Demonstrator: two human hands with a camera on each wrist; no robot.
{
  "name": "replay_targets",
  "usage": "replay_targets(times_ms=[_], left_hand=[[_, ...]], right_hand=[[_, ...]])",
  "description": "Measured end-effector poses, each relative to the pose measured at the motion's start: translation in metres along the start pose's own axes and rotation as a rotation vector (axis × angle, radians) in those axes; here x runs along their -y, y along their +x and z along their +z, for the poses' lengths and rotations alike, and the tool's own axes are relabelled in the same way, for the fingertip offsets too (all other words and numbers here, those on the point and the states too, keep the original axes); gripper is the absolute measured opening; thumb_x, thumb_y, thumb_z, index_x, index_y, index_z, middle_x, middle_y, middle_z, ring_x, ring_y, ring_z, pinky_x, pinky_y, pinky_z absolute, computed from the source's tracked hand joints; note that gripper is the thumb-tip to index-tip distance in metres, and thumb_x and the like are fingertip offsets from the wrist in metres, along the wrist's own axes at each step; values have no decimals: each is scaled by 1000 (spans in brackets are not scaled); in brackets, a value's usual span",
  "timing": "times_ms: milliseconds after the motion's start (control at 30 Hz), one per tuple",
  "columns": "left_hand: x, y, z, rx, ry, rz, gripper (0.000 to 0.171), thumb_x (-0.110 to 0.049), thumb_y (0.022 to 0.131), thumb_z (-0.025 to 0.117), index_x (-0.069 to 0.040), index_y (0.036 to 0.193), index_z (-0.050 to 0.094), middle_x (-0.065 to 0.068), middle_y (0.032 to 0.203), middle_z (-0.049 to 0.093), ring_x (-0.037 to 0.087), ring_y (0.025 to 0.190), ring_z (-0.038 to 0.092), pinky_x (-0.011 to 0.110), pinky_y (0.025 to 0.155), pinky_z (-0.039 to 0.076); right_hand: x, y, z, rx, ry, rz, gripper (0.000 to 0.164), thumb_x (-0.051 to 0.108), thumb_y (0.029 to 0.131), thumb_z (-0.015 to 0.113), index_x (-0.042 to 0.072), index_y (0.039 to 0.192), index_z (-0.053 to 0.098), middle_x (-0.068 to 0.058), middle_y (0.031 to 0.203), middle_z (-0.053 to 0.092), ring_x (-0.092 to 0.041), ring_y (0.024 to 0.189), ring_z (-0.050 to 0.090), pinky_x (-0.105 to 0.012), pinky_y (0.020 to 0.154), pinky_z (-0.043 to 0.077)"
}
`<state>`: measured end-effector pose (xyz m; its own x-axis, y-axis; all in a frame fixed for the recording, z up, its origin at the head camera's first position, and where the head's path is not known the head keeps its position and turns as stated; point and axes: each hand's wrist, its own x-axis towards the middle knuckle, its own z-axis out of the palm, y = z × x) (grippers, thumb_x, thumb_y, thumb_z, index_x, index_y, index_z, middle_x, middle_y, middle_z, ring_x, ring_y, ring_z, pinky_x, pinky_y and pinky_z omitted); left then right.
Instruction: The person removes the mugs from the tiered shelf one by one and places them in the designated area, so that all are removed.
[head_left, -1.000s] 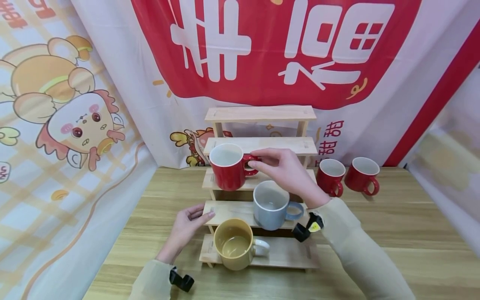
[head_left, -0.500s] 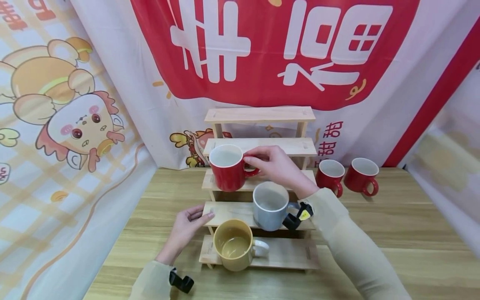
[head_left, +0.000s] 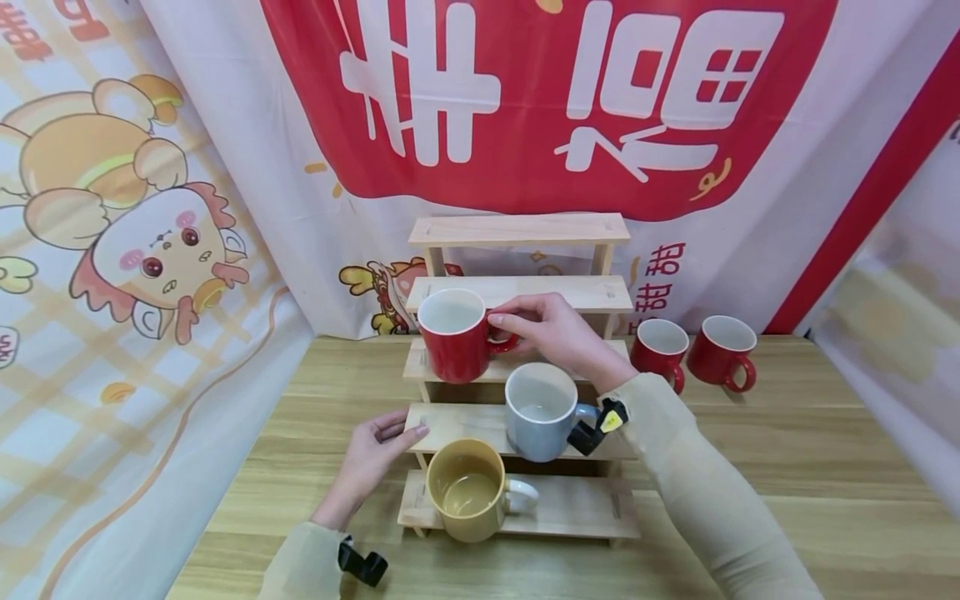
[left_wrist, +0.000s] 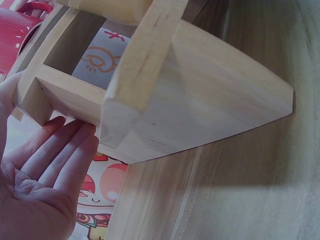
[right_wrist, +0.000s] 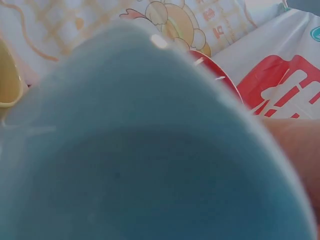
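A red mug, white inside, stands upright at the left of the third step of a wooden stepped stand. At the top of its handle, my right hand pinches it with thumb and fingers. My left hand holds the left end of the second step, thumb on top; the left wrist view shows the fingers reaching under the wood. A grey-blue mug sits on the second step below my right wrist and fills most of the right wrist view. On the lowest step is a yellow mug with a white handle.
Two more red mugs stand on the wooden table right of the stand, beyond my right forearm. The two upper steps rise behind the held mug. Printed cloth hangs at the back and sides.
My right hand has slid left along the handle, its fingertips now closer to the red mug's body, and the wrist has come left over the grey-blue mug's handle. My left hand stays put.
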<state>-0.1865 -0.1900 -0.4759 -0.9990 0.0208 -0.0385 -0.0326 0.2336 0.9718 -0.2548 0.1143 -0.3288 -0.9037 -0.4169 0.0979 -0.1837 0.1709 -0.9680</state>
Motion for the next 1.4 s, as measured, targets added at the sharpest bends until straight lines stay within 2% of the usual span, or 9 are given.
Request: replay_targets(times_ms=[167, 467, 767, 1033, 1267, 1400], left_hand=[[1, 1, -1, -5, 14, -1, 63, -32, 87, 83, 4, 133, 61, 22, 125, 67, 31, 112, 66, 31, 92, 57], [3, 1, 0, -2, 20, -14, 65, -34, 85, 84, 3, 133, 61, 21, 125, 67, 31, 112, 66, 33, 93, 57], [1, -2, 1, 0, 14, -13, 63, -31, 88, 82, 5, 135, 59, 24, 129, 65, 32, 115, 65, 33, 93, 56], [1, -2, 1, -4, 6, -1, 62, -29, 88, 83, 5, 134, 60, 24, 127, 66, 32, 113, 66, 31, 92, 57], [0, -2, 1, 3, -6, 10, 60, -26, 88, 82, 7, 133, 59, 24, 125, 66, 33, 112, 66, 31, 92, 57], [-1, -1, 0, 10, -16, 15, 59, -26, 88, 83, 6, 133, 60, 24, 125, 66, 33, 112, 66, 30, 91, 57]], right_hand=[[-4, 1, 0, -17, 10, -33, 27, 22, 97, 73, 7, 119, 74, -14, 112, 73, -28, 99, 71, -46, 82, 61], [-7, -1, 0, -28, -8, -40, 25, 21, 97, 73, 7, 117, 75, -15, 109, 74, -28, 96, 72, -46, 82, 61], [-7, -7, 0, -38, -32, -74, 24, 22, 97, 73, 8, 116, 76, -13, 107, 75, -27, 95, 72, -44, 80, 62], [3, -16, -8, -119, -73, -120, 25, 27, 97, 73, 13, 118, 75, -7, 110, 74, -26, 98, 72, -38, 79, 63], [11, -27, -22, -177, -97, -148, 28, 25, 98, 72, 9, 121, 74, -10, 113, 73, -31, 99, 72, -38, 78, 62], [13, -32, -30, -200, -102, -183, 27, 22, 98, 72, 8, 120, 74, -9, 112, 74, -27, 95, 73, -38, 76, 63]])
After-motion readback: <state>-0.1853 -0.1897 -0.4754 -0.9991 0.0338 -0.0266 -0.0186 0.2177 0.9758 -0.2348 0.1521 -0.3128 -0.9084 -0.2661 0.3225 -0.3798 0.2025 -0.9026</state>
